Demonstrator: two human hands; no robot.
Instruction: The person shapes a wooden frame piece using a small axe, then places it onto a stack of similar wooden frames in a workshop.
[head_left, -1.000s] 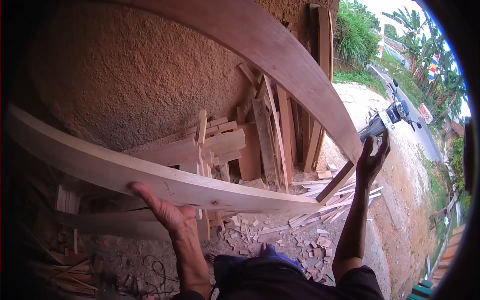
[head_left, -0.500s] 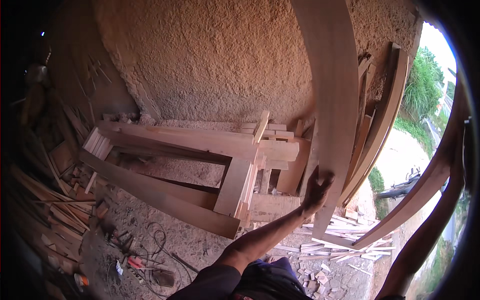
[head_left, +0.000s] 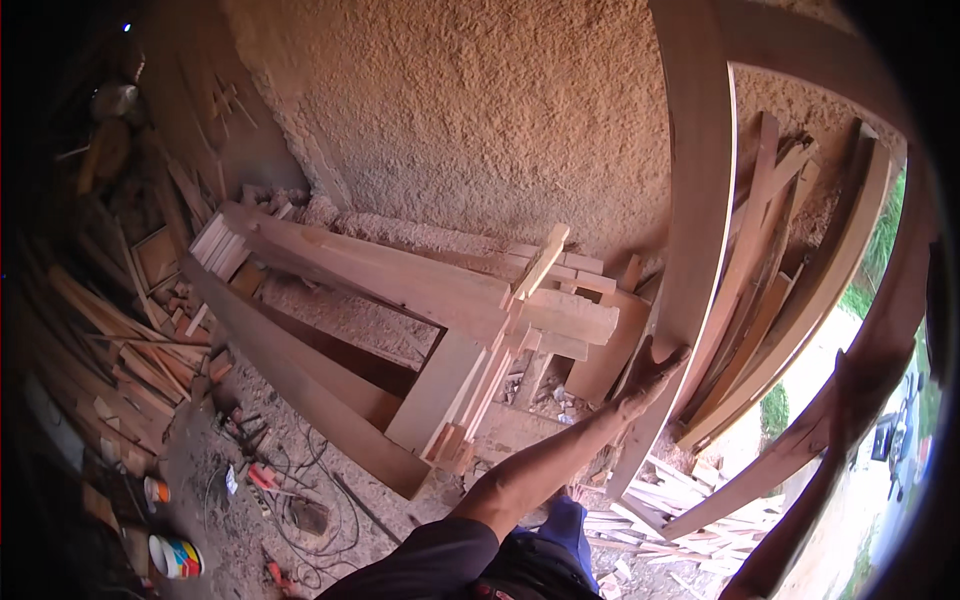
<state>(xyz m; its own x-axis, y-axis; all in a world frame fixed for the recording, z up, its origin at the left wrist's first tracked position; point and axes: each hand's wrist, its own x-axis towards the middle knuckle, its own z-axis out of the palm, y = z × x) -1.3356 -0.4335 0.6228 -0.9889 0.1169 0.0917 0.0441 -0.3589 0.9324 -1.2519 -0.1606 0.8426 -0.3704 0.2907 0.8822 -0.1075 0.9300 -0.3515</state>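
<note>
A large wooden frame [head_left: 697,190] stands upright in front of me at the right. Its two long boards are joined by a crosspiece at the top right and another low down, near the scrap. My left hand [head_left: 657,378] grips the left board at its lower part, thumb up and fingers round it. My right hand [head_left: 843,395], dark against the light, is on the right board [head_left: 770,485], seemingly closed round its edge. To the left, a stack of similar wooden frames [head_left: 465,375] lies flat, with short wooden blocks [head_left: 570,315] at its near right end.
Long boards [head_left: 835,270] lean against the rough wall [head_left: 450,110] at the right. Thin offcuts [head_left: 650,530] litter the ground below the held frame. Cables [head_left: 335,530], a paint bucket [head_left: 175,556] and scrap wood [head_left: 140,350] lie at the left. A motorcycle [head_left: 890,440] stands outside.
The view has turned, and the held frame has swung so that its top crosspiece now shows. Both hands stay on it, and my right hand has come into view.
</note>
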